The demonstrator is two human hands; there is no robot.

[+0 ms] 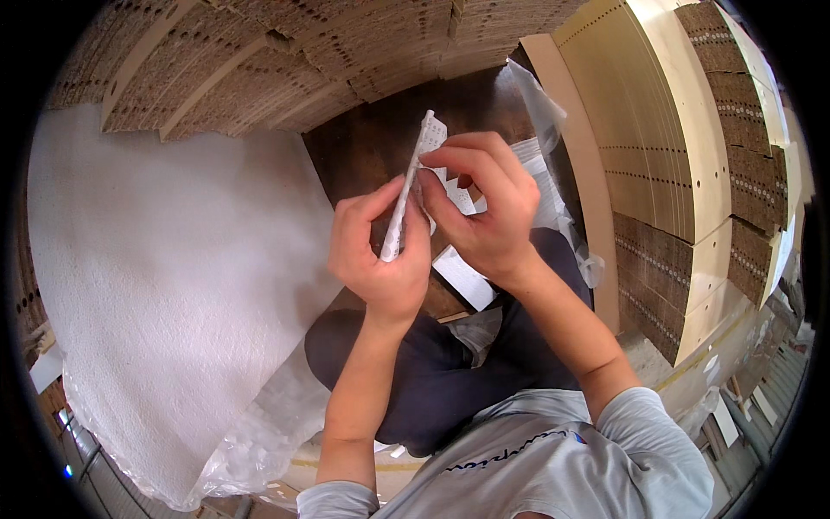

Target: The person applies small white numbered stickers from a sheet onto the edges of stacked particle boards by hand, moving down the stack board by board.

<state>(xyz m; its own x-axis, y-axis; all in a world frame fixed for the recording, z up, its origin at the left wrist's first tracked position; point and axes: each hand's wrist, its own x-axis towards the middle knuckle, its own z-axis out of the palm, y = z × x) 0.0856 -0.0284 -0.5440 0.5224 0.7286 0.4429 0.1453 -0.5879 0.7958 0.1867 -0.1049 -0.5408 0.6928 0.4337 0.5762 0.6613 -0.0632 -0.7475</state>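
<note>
We hold a white strip (395, 232) up in front of our body, slanting so that its far end leans to the right and its near end to the left. Small dark marks show on a flap on the right side of its far part. Our left hand (385, 281) has the near part of the strip, with its grip clamped on it, thumb on the right side and fingers on the left. Our right hand (488, 203) comes in from the right of the strip, thumb and forefinger bent towards each other at its edge; we cannot tell whether this grip is clamped on the strip or only rests against it. More white paper shows behind our right hand, just right of the strip, and we cannot tell if the two are joined.

Below the strip is a dark brown surface (363, 125). On it, to the right of the strip's near end, lies a white block (467, 278). Left of the strip we have a broad white sheet (181, 251), with clear film (251, 454) along its near edge. Beyond the strip stand stacked boards (233, 73) with rough brown edges. Well to its right are a pale stack (640, 112) with rows of holes and a tan panel (577, 173). Our dark trousers (432, 372) are on the near side of the strip.
</note>
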